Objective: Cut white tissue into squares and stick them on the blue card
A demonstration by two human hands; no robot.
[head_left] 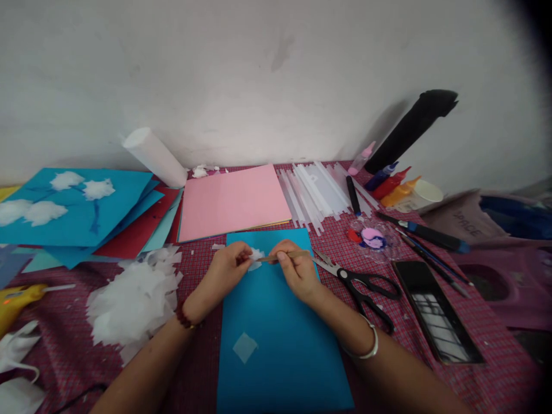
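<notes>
A sheet of blue paper [280, 322] lies in front of me, with a small translucent white square [245, 347] on its lower part. Near the sheet's top, my left hand [224, 276] pinches a crumpled bit of white tissue paper [256, 256]. My right hand [297, 273] grips a thin brown stick [299, 253], whose tip points left and meets the tissue; the exact contact is too small to make out. Just right of that hand lie black-handled scissors [357, 282], blades towards it. A loose heap of white tissue squares [133, 296] sits left of the blue sheet.
Pink paper [235, 201] lies behind, beside translucent glue sticks [317, 190]. Blue sheets with white tufts [116, 201] and a yellow glue gun [19, 302] occupy the left. At right are a paint dish [375, 238], a phone [435, 313], paint bottles [390, 184] and a white roll [155, 158] stands behind left.
</notes>
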